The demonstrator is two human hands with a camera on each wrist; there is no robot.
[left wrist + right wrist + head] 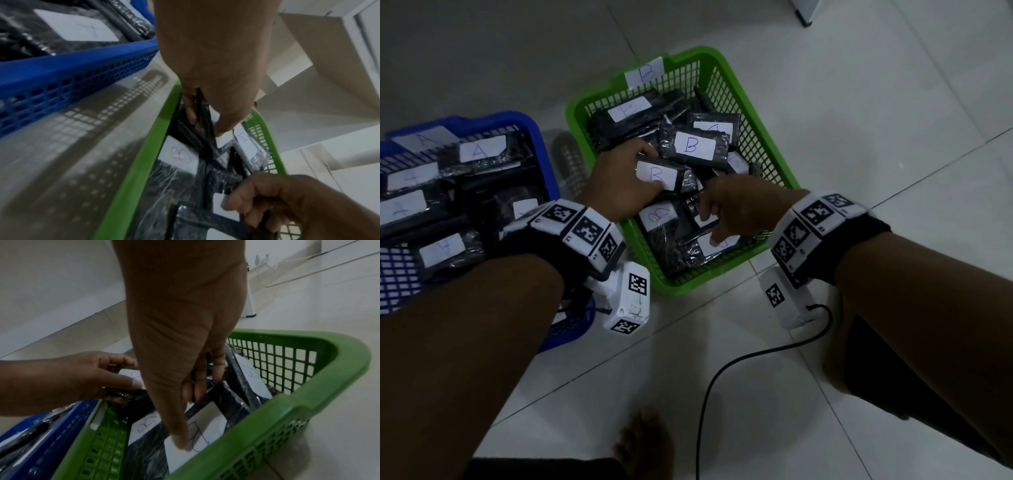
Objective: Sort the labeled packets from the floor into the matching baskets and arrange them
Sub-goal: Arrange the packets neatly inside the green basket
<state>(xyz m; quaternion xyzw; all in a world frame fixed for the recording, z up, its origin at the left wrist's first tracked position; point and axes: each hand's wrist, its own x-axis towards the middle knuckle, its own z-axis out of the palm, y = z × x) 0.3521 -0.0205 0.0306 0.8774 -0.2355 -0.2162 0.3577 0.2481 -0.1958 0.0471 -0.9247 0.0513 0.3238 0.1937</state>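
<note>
The green basket (pixel 592 99), tagged B, holds several black packets with white B labels. My left hand (pixel 650 168) reaches in from the left and grips one B packet (pixel 659 174) at its end, thumb on the label. In the left wrist view my left hand (pixel 203 125) pinches that packet's black edge (pixel 202 110). My right hand (pixel 710 222) is lower in the same basket. Its fingers (pixel 197 394) curl round the rim of another B packet (pixel 213 395), and the thumb presses a label below. The blue basket (pixel 541 144), tagged A, stands to the left, full of A packets.
The baskets sit side by side on pale floor tiles, a narrow gap between them. A black cable (pixel 722 370) trails across the floor from my right wrist. My bare foot (pixel 643 442) is at the bottom centre. A white furniture leg (pixel 803 13) stands far back.
</note>
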